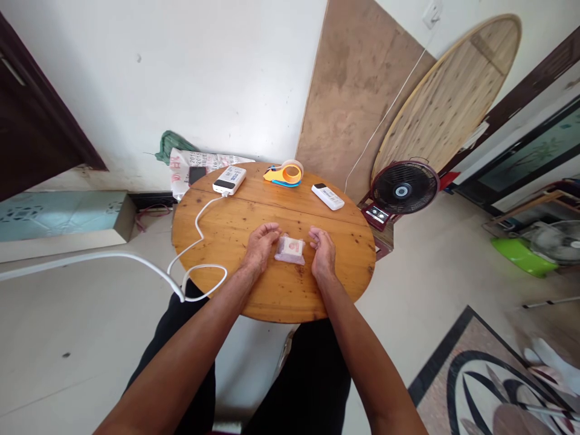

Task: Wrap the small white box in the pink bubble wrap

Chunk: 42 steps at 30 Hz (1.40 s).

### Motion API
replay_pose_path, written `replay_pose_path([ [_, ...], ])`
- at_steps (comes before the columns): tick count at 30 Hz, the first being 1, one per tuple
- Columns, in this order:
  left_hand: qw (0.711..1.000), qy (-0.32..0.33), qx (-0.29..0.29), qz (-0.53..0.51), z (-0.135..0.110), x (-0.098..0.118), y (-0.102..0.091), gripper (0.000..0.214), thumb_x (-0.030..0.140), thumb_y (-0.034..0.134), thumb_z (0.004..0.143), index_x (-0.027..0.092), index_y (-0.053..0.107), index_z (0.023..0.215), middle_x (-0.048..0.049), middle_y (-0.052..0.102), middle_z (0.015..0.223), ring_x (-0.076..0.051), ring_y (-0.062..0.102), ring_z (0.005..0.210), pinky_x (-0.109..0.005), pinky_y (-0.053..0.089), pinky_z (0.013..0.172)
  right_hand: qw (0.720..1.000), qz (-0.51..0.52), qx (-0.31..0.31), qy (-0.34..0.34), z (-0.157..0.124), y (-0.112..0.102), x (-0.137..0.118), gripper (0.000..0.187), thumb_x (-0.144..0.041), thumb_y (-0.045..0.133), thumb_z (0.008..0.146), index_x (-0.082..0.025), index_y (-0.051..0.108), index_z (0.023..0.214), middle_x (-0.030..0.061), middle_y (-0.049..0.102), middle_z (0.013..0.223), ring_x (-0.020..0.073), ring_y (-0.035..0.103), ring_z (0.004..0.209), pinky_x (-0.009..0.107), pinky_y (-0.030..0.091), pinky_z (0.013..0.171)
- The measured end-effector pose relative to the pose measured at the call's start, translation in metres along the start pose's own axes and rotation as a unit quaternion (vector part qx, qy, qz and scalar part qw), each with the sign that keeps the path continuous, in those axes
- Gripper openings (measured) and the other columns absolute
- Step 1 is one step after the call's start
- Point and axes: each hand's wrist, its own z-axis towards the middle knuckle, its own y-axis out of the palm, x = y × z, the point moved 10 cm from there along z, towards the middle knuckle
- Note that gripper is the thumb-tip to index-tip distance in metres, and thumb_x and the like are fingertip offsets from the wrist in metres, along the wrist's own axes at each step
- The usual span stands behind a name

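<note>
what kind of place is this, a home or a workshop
Most likely a room in a home: a small round wooden table on a tiled floor, a floor fan by the wall, and a patterned rug at the right.

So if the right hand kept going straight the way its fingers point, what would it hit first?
Probably the white remote. The right hand sits beside the small packet, fingers pointing toward the far edge of the table. The remote lies roughly in that line, though depth is hard to judge.

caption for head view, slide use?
Both hands, left hand and right hand, flank a small pink packet on a round wooden table.
</note>
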Motion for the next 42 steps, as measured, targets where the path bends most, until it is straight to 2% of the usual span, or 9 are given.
replay_pose_path([
  [29,1.000,0.002,-0.004,0.020,-0.0006,-0.0007,0.0014,0.028,0.024,0.073,0.053,0.016,0.064,0.079,-0.0015,0.067,0.076,-0.013,0.061,0.069,-0.029,0.047,0.073,1.000,-0.010,0.004,-0.020,-0.0012,0.0000,-0.0008,0.025,-0.038,0.049,0.076,-0.021,0.066,0.079,0.0029,0.069,0.101,0.0150,0.063,0.095,0.025,0.044,0.072],
  [42,1.000,-0.001,-0.009,0.025,-0.0015,-0.0024,0.0025,0.029,0.022,0.069,0.052,0.015,0.063,0.080,-0.0021,0.067,0.076,-0.015,0.062,0.072,-0.030,0.047,0.074,0.999,0.005,0.011,-0.036,0.0014,-0.0025,0.0019,0.026,-0.041,0.049,0.077,-0.020,0.064,0.079,0.0054,0.069,0.101,0.0180,0.063,0.091,0.028,0.044,0.069],
])
